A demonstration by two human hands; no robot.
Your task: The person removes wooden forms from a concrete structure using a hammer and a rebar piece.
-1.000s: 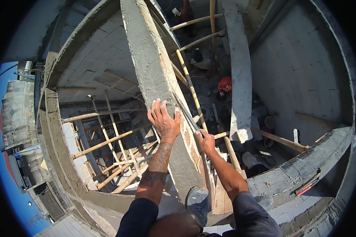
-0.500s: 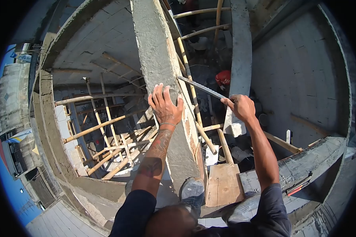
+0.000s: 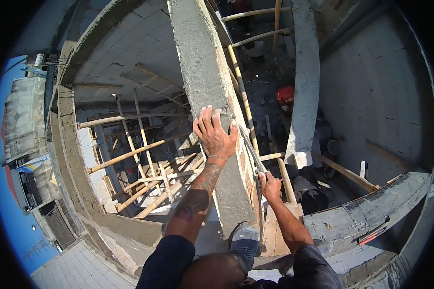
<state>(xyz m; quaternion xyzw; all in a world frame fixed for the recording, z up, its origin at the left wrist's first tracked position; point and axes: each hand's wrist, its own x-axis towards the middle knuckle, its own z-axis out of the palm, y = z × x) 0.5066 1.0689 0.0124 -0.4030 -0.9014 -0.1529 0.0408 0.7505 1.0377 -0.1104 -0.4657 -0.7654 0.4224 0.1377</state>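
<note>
My left hand (image 3: 216,135) rests with fingers spread on top of a rough grey concrete beam (image 3: 197,62) that runs away from me. A long, thin metal bar (image 3: 252,150) is gripped in my right hand (image 3: 271,186), to the right of the beam. Its far end lies right at the beam's side, against a pale, cement-stained wooden board (image 3: 236,123) along that edge. Just below my right hand is a flat plywood piece (image 3: 276,236). One of my shoes (image 3: 246,238) stands at the near end of the beam.
Deep openings drop away on both sides of the beam. Bamboo poles (image 3: 125,156) criss-cross the left one. Another concrete beam (image 3: 305,77) stands on the right, with a person in red (image 3: 285,95) below. A curved concrete ledge (image 3: 366,204) lies at the lower right.
My right hand has come down and left, bringing the bar from slanting across the gap to lying nearly along the beam's side. My left hand stays on the beam; the view has shifted slightly.
</note>
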